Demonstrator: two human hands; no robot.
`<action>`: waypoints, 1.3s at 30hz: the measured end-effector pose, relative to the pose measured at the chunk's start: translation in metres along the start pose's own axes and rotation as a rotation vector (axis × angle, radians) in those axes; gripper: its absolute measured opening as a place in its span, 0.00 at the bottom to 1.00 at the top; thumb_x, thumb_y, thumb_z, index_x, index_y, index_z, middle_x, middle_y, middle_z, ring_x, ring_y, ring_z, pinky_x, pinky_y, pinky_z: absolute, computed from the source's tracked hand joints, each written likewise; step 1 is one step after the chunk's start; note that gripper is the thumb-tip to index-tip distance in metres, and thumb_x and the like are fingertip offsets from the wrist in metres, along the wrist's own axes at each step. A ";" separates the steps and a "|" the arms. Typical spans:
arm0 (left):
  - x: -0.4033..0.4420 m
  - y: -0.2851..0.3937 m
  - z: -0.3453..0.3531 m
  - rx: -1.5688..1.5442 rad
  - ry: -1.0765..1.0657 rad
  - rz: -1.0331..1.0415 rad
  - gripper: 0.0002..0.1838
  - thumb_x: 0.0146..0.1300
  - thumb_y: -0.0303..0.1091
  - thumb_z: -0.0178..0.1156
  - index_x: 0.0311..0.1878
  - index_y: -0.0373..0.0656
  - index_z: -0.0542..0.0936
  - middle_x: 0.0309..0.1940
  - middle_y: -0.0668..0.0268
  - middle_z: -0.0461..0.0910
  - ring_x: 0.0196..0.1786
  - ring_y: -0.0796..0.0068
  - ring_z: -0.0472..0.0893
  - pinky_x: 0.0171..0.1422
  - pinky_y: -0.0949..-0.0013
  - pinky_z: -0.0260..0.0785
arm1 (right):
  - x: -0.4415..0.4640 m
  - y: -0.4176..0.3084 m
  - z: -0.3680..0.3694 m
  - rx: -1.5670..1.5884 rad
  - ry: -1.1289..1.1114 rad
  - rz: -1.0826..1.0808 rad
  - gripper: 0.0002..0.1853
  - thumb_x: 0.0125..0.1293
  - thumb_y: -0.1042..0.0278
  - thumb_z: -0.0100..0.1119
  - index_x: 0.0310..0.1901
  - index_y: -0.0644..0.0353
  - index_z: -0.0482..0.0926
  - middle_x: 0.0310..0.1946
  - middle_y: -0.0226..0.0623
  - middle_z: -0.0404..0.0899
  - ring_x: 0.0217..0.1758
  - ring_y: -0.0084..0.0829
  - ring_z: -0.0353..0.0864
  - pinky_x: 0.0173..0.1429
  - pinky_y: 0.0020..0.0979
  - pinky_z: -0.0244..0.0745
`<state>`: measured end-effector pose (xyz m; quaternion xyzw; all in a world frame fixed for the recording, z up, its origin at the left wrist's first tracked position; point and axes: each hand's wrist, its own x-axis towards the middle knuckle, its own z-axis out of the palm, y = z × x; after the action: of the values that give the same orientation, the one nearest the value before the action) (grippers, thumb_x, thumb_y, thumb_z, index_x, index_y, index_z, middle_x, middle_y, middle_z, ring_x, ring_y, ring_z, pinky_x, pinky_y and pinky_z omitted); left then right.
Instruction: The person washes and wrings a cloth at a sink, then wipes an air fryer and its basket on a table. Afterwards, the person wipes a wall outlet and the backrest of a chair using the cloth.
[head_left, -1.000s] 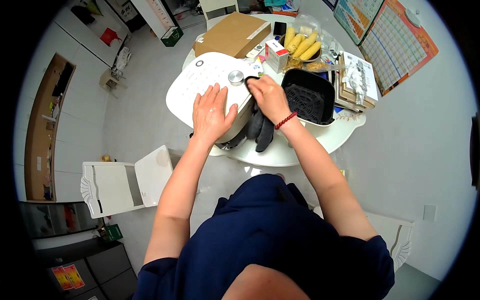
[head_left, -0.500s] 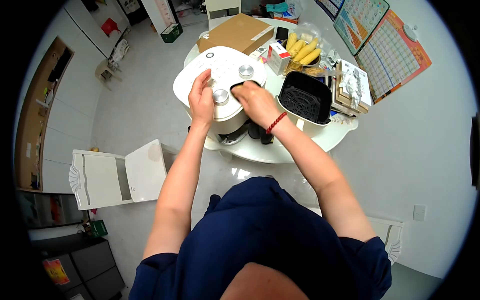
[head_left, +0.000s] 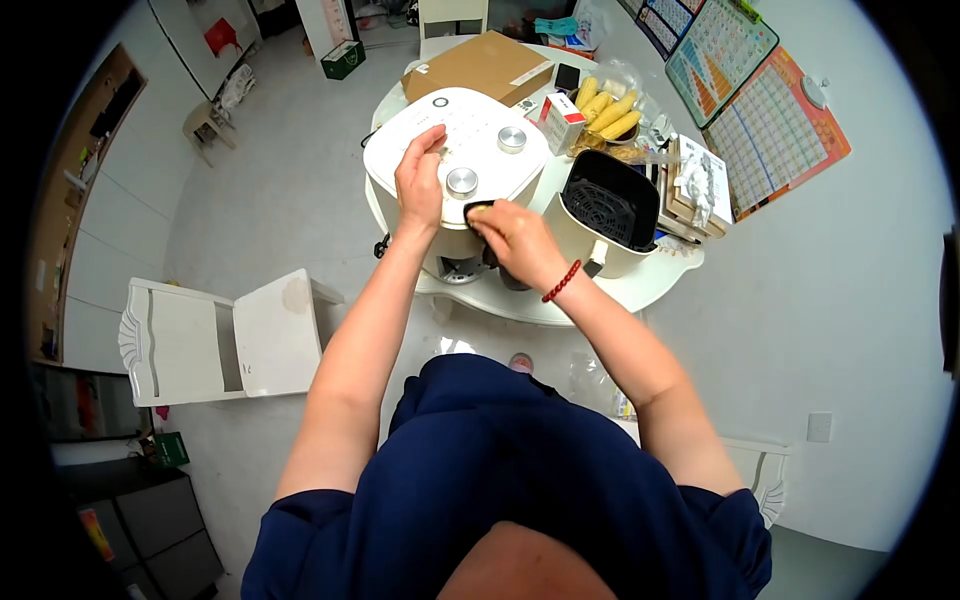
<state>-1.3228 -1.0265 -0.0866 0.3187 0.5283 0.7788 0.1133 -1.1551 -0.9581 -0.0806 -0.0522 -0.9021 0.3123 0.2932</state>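
From my remote seat I watch the head view: the white appliance [head_left: 475, 155] sits at the near edge of the counter [head_left: 505, 305], with its drawer [head_left: 570, 225] standing to the right, separate from it. My read is that the work is partway along: the drawer is already out, and the top's near edge is being attended to. What remains, as far as I can judge, is the drawer, which isn't in the body; how much of the top has been gone over, I can't tell.

The right hand [head_left: 515, 243] is pinched closed on a dark cloth [head_left: 477, 210] at that edge, just below the near silver knob [head_left: 461, 182]. The left hand [head_left: 420, 185] is apart from it, over the top with fingers loosely curled around nothing; I can't tell whether it touches.

I can make out no brand. The appliance's top carries a ring mark and faint printing, too small for me to read. Print on the red-and-white box [head_left: 562, 120], the stacked books [head_left: 705, 185] and the gridded wall chart [head_left: 780, 140] is equally illegible from here.
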 end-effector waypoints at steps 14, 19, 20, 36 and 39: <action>0.000 0.000 -0.004 -0.149 -0.006 -0.079 0.24 0.63 0.28 0.43 0.60 0.29 0.73 0.59 0.54 0.74 0.65 0.63 0.72 0.72 0.64 0.59 | -0.024 -0.013 0.024 -0.077 -0.185 0.038 0.07 0.63 0.72 0.58 0.42 0.58 0.82 0.34 0.41 0.78 0.37 0.45 0.80 0.42 0.39 0.77; 0.003 -0.001 -0.008 -0.187 0.001 -0.093 0.22 0.65 0.27 0.44 0.61 0.30 0.72 0.60 0.54 0.74 0.66 0.62 0.71 0.73 0.62 0.58 | -0.051 0.011 0.006 0.105 -0.080 0.160 0.08 0.67 0.71 0.58 0.42 0.64 0.84 0.34 0.42 0.81 0.37 0.37 0.82 0.44 0.31 0.76; 0.000 0.001 -0.007 -0.201 0.017 -0.079 0.21 0.65 0.27 0.45 0.59 0.30 0.74 0.58 0.55 0.75 0.64 0.64 0.72 0.72 0.64 0.60 | -0.049 0.003 0.003 0.216 -0.046 0.235 0.08 0.68 0.70 0.58 0.43 0.65 0.83 0.34 0.39 0.81 0.37 0.34 0.81 0.44 0.29 0.76; -0.034 0.067 -0.070 0.381 0.160 0.055 0.16 0.69 0.34 0.59 0.53 0.31 0.78 0.47 0.59 0.82 0.49 0.76 0.78 0.55 0.69 0.70 | -0.002 -0.047 -0.010 0.522 0.247 0.290 0.11 0.70 0.72 0.55 0.50 0.61 0.82 0.45 0.33 0.76 0.38 0.19 0.75 0.44 0.23 0.72; 0.030 0.026 -0.085 0.860 0.103 0.353 0.13 0.64 0.34 0.62 0.49 0.39 0.82 0.39 0.54 0.78 0.43 0.54 0.79 0.50 0.61 0.72 | -0.019 -0.029 -0.006 0.459 0.299 0.359 0.09 0.70 0.72 0.55 0.47 0.61 0.82 0.42 0.32 0.76 0.35 0.19 0.72 0.42 0.22 0.70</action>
<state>-1.3936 -1.0856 -0.0725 0.3824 0.7458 0.5114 -0.1896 -1.1335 -0.9834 -0.0694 -0.1880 -0.7315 0.5432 0.3667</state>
